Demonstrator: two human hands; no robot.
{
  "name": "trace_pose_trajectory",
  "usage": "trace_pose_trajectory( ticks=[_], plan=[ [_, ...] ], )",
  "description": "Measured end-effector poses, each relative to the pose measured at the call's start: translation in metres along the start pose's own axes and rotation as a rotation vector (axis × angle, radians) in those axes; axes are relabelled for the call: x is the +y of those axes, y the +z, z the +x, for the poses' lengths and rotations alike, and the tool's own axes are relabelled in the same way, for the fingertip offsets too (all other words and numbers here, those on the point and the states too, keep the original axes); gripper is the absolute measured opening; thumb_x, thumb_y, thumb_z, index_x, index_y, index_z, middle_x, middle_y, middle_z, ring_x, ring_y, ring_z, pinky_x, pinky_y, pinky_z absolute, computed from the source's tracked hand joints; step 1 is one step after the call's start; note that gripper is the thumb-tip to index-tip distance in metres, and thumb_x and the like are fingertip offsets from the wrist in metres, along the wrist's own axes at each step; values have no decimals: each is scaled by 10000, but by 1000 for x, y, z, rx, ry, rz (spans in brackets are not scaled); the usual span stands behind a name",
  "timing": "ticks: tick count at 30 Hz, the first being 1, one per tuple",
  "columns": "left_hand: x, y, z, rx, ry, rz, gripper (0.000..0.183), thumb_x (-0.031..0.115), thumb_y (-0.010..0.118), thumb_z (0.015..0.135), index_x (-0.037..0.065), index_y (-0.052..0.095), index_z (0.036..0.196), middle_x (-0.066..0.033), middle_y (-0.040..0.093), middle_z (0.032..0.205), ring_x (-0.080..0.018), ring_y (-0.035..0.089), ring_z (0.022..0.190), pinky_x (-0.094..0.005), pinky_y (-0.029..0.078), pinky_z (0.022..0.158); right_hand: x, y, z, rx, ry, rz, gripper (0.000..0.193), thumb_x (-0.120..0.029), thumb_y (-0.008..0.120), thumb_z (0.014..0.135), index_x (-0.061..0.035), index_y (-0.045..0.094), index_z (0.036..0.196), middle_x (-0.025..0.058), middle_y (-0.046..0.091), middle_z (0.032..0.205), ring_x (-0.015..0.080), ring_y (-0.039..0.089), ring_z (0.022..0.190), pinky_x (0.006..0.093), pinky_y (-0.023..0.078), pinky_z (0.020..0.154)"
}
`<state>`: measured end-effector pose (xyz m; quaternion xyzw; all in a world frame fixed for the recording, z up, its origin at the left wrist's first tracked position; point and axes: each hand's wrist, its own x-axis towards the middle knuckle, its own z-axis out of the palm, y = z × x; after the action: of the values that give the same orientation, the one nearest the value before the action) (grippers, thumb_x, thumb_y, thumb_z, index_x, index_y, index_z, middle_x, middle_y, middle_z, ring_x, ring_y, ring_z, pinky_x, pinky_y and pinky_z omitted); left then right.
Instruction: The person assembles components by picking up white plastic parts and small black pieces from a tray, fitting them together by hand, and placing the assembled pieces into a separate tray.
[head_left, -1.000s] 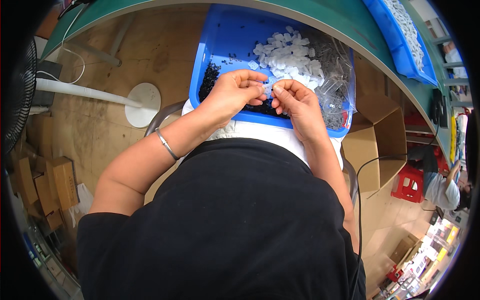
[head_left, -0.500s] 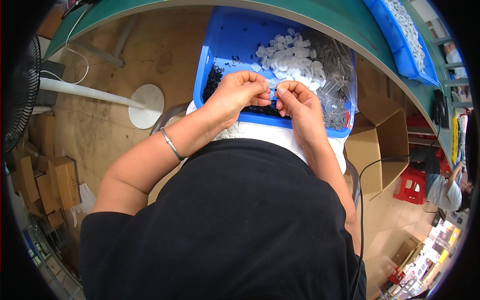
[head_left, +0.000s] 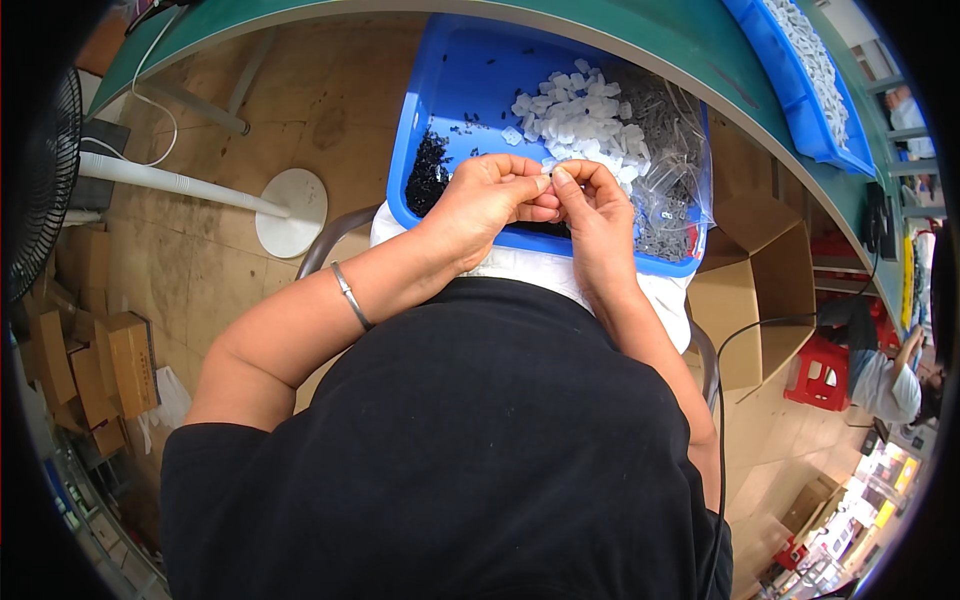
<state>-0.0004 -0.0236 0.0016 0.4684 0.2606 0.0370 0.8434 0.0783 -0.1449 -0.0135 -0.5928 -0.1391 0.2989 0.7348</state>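
- Pinching over the near part of the blue tray (head_left: 475, 85), the left hand (head_left: 497, 200) has its thumb and forefinger brought together, the other fingers curled under.
- Facing it over the same part of the tray, the right hand (head_left: 598, 212) has its thumb bent against its forefinger, so that the fingertips of both hands meet.
- Between these fingertips, above the tray, sits a small piece (head_left: 551, 176), mostly hidden; its shape cannot be told.
- Heaped in the middle of the tray, beyond the hands, are whitish translucent pieces (head_left: 590, 120).
- Scattered along the tray's left side are tiny black pieces (head_left: 428, 172).
- Lying at the tray's right side are a clear plastic bag (head_left: 682, 165) and many small grey pieces (head_left: 668, 232).
- Resting under the tray's near edge is white cloth (head_left: 525, 272) over the person's lap.
- Curving past the tray's far side is a green table (head_left: 690, 45), bearing a blue bin (head_left: 795, 115) of pale pieces.
- Standing right of the tray is an open cardboard box (head_left: 725, 310).
- Standing left of the tray is a fan (head_left: 45, 190) with a round white base (head_left: 292, 213).
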Motion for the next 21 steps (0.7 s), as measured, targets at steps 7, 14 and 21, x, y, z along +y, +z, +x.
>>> trace_pose_trajectory(
  ticks=[7,14,21],
  plan=[
    [-2,2,0,-32,60,72,191,104,613,929,-38,576,1051,-93,638,933,-146,646,839,-266,543,793,4,-2,2,18,-5,85,146,-72,578,947,-18,531,1073,39,580,914,83,562,808,225,480,699],
    [0,-6,7,-57,168,243,166,138,669,906,-3,587,933,-77,639,899,-128,626,841,-249,517,784,-6,-8,-3,-22,-29,-80,147,-66,577,944,38,603,1046,74,644,906,95,590,757,228,502,687],
    [14,-11,5,-34,171,236,242,103,673,886,-13,561,1067,-63,635,848,-123,616,788,-248,508,742,-40,-51,4,293,-380,-385,138,-80,573,948,-21,589,1072,50,639,843,77,586,681,198,474,613]
  ],
)
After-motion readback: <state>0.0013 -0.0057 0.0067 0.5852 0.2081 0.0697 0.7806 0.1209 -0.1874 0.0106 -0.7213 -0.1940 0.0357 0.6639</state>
